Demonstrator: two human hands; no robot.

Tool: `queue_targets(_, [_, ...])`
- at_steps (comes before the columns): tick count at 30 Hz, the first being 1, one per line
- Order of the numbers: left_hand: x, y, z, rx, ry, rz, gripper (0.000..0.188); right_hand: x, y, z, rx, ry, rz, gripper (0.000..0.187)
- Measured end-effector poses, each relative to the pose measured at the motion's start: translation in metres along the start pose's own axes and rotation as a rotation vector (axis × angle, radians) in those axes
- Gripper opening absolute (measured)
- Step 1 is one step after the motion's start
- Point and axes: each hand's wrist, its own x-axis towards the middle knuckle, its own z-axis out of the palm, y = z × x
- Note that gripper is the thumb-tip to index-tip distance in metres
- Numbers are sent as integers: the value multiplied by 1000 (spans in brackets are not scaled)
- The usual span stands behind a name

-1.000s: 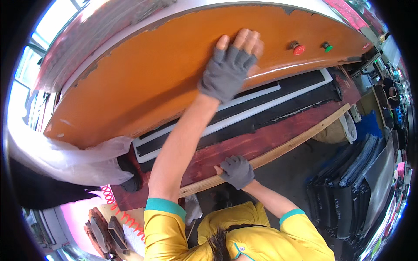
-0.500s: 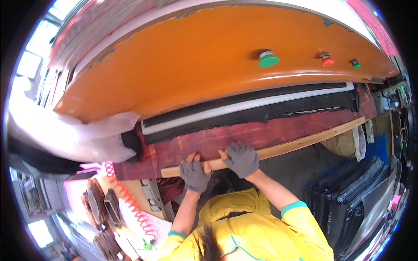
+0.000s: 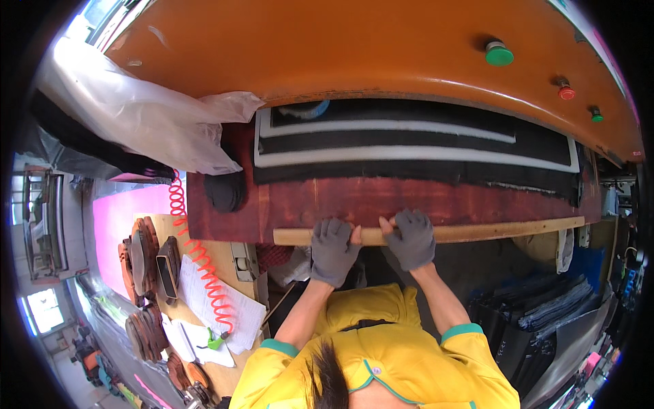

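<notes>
A pale wooden strip runs along the near edge of a dark red board. My left hand, in a grey glove with bare fingertips, is closed over the strip left of its middle. Just to the right, my right hand, gloved alike, grips the same strip, its thumb toward the other thumb. On the board lies a black sheet with a white rectangular frame and a smaller white strip inside it. Their far part is hidden beneath an orange machine front.
A green button and a red button stick out of the machine. Translucent plastic hangs at left. A red coiled hose crosses a side table with papers and cutting dies. Black sheets are stacked at right.
The view has shifted and levelled. More of the black sheet, including the inner white strip, now shows below the machine's edge. Both hands keep their hold on the wooden strip.
</notes>
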Motion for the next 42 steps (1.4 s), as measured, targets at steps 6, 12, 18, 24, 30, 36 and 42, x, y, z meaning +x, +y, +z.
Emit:
queue_targets(6, [46,-25,-18,158,385,-132,72,18,-32,-13,361,42,-10,26])
queue_targets(12, [73,-63,-22,158,365,-128,87,130,-92,46,125,-83,-156,85])
queue_targets(18, [22,-56,-28,43,325,-188,79,110,-93,47,381,-252,-143,98])
queue_targets(24, [14,-46,-41,231,209,-121,61,101,-73,22,1341,-340,341,89])
queue_targets(30, [13,-39,-39,240,252,-140,60,85,-45,-24,962,-151,151,89])
queue_targets(36, [10,-34,-38,278,268,-138,57,51,-39,-23,70,-61,-61,87])
queue_targets(42, [-2,-11,-23,280,190,19,38,24,-23,-10,129,78,-127,75])
